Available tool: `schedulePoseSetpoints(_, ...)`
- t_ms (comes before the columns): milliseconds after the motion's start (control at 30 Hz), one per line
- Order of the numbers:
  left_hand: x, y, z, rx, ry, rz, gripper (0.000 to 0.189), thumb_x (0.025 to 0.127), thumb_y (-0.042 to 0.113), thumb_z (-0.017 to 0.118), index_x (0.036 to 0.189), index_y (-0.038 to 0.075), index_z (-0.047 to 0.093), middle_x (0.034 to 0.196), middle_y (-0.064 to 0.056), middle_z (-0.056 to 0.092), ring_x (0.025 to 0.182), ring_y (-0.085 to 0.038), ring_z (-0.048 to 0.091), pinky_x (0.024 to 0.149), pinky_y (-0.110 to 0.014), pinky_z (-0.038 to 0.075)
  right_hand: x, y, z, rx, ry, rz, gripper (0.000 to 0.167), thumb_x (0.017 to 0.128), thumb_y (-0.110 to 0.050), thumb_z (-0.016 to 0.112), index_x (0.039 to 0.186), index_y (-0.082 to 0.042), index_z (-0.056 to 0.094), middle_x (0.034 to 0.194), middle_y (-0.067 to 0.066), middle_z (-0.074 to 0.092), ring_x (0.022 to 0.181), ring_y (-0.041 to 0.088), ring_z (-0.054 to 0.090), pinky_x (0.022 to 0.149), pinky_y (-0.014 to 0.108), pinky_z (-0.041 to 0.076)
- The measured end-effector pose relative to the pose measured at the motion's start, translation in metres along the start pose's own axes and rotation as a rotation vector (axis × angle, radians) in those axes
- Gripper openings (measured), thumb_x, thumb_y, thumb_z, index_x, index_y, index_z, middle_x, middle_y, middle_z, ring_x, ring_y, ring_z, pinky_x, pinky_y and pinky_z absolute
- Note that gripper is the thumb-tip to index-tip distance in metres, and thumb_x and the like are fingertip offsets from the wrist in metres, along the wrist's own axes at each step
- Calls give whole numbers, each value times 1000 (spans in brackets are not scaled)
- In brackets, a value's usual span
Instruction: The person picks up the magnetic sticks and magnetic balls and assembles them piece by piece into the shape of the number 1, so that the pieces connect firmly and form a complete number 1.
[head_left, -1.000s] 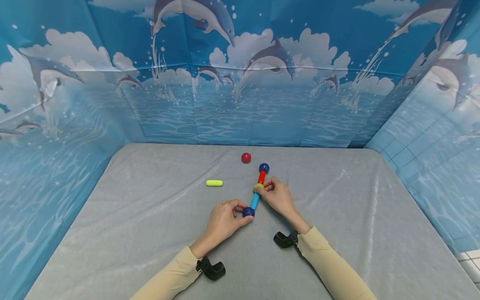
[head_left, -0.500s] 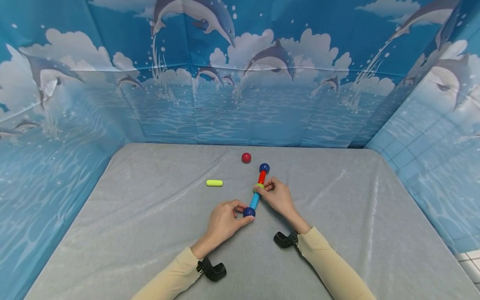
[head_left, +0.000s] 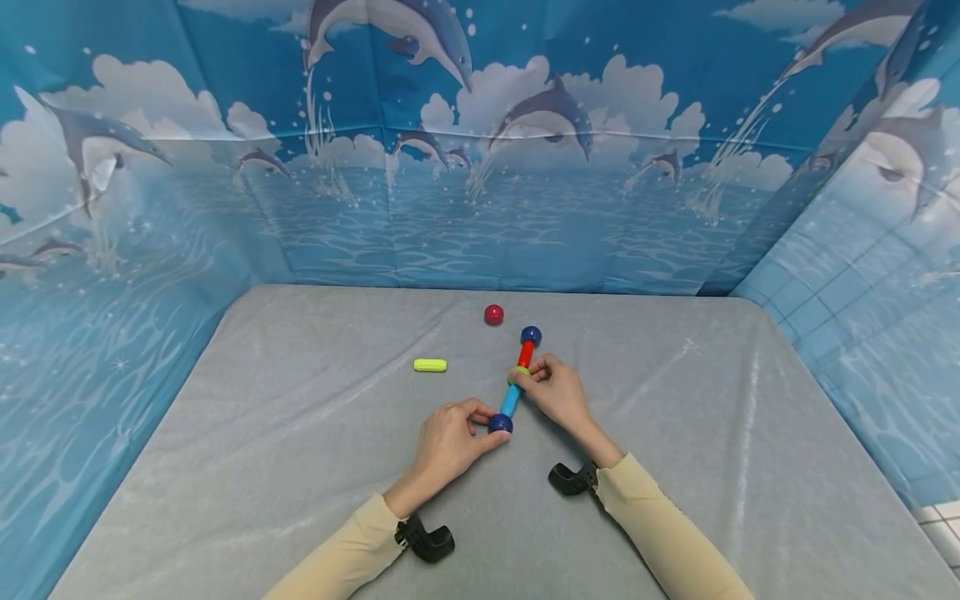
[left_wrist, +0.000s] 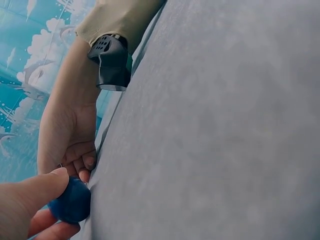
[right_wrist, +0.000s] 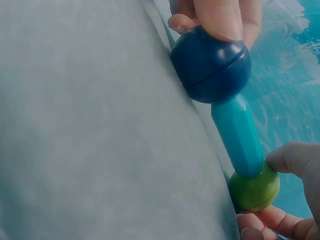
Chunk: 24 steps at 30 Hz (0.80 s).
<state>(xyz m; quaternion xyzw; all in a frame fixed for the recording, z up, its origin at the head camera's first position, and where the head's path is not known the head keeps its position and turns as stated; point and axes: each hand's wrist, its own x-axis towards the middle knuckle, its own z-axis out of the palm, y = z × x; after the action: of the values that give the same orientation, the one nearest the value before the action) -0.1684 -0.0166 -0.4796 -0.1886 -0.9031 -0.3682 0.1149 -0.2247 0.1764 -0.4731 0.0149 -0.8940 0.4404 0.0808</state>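
A joined row of toy balls and rods lies on the grey cloth in the head view. From its far end it runs through a dark blue ball, a red rod, a green ball, a light blue rod and a nearer dark blue ball. My left hand pinches the nearer blue ball between thumb and fingers. The green ball is gripped by thumb and fingers of my right hand, which partly hide it in the head view.
A loose red ball lies near the back edge of the grey-covered table. Left of the row rests a yellow-green rod. Blue dolphin-print curtains stand behind and at both sides.
The joined row has shifted very slightly to the right, the near blue ball with it. Both hands keep the same hold; the loose ball and rod stay in place.
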Motion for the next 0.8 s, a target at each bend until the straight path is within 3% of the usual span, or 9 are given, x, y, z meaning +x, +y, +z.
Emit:
schedulePoseSetpoints(500,1,5,3,-7,-2,33,29,72,44,80,86,20,70,77,12,68,55,4,46,49,-18,36,-1,0,1,10,-4,1,28,83,-31,73,86,-6,60,71,3,59,58,16,50,54,28,37)
schedulePoseSetpoints(800,1,7,4,-5,-14,21,29,73,45,80,85,21,70,76,13,68,54,4,45,47,-19,35,-2,0,0,12,-8,11,29,84,-32,73,88,-6,60,72,4,59,59,16,49,54,28,37)
